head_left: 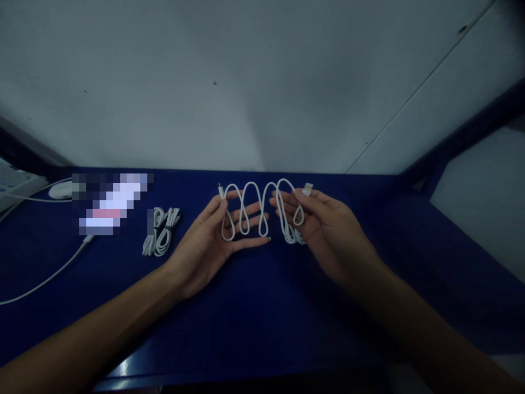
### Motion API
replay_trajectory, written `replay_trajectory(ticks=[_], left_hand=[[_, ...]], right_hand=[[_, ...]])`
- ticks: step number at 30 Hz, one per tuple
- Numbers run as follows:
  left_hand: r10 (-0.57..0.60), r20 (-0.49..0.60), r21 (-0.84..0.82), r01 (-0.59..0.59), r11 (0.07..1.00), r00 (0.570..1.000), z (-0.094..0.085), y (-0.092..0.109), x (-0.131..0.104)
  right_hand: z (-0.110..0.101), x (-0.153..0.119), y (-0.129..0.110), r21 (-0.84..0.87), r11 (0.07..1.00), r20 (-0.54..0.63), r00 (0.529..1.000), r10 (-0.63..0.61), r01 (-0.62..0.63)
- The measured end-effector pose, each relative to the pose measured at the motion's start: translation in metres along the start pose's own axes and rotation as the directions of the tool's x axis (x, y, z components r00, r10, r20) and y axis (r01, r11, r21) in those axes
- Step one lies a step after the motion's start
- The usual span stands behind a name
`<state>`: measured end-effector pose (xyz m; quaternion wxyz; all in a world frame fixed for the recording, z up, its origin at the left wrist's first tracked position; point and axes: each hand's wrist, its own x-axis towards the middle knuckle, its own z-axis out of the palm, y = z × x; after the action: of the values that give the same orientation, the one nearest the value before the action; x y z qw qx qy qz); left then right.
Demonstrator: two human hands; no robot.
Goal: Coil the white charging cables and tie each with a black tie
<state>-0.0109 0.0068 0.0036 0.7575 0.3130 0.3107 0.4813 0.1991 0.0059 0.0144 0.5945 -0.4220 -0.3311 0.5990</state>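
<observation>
Two hands (205, 232) (334, 219) pinch white cable (261, 208) with fingers (220, 209) above blue tabletop (246, 312), grey wall (184, 98) behind

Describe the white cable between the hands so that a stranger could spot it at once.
Find the pale wall, then the blue table below it. In the middle of the view, the white cable runs in wavy loops between the left hand and the right hand. Unlike the bundles tied with black to its left, it is spread out, with a plug at each hand.
</observation>
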Motion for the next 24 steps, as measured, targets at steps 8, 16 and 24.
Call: replay_trajectory(ticks=[8,16,24], left_hand=[[-0.008,-0.054,0.024,0.009,1.000,0.998,0.0057,0.0009,-0.0005],[-0.004,-0.042,0.018,0.004,1.000,0.999,0.0013,0.0002,0.0004],[-0.003,-0.052,-0.005,0.002,1.000,0.999,0.0019,-0.0003,0.0013]], right_hand=[[0.0027,-0.0017,-0.0021,-0.018,1.000,-0.025,1.000,0.002,-0.003],[0.0033,-0.0040,-0.0042,-0.098,0.993,-0.015,0.997,0.071,-0.072],[0.0027,-0.0036,-0.0052,-0.045,0.997,0.035,0.997,0.072,-0.070]])
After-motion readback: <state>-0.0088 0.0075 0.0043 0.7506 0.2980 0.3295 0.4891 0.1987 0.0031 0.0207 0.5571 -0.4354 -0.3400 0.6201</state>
